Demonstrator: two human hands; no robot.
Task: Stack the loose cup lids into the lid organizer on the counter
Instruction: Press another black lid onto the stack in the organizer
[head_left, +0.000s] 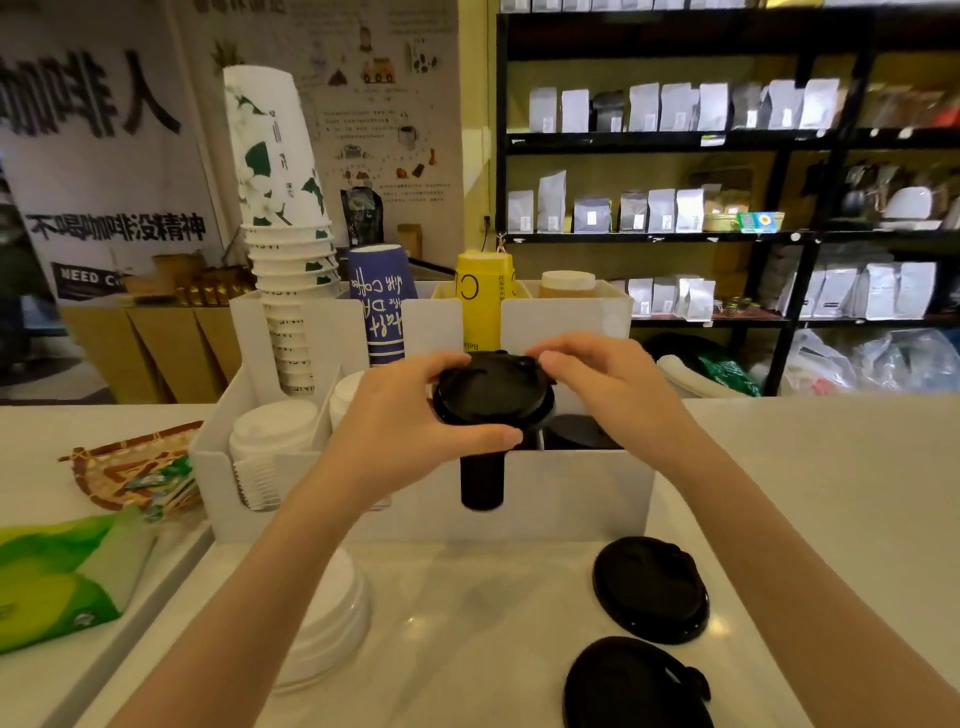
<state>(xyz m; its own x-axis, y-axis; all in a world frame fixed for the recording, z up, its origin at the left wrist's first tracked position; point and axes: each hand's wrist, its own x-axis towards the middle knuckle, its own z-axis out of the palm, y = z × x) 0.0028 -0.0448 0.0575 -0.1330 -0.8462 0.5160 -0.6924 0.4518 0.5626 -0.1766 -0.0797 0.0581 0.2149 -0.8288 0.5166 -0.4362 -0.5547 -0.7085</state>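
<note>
A black cup lid (491, 392) is held between both hands above the white lid organizer (571, 493). My left hand (400, 421) grips its left rim and my right hand (608, 384) pinches its right rim. Under it, a stack of black lids shows through the organizer's front slot (482, 480). More black lids (582, 431) lie in the compartment to the right. White lids (267, 434) fill the left compartment. Two loose black lids (649, 590) (631, 686) lie on the counter at the front right. A stack of loose white lids (332, 623) stands at the front, partly behind my left forearm.
Stacks of paper cups stand in the organizer's back compartments: white-green (275, 171), blue (379, 306), yellow (483, 301). A woven tray with sachets (130, 467) and a green packet (57, 571) lie at the left. Dark shelves with bags (727, 182) stand beyond the counter.
</note>
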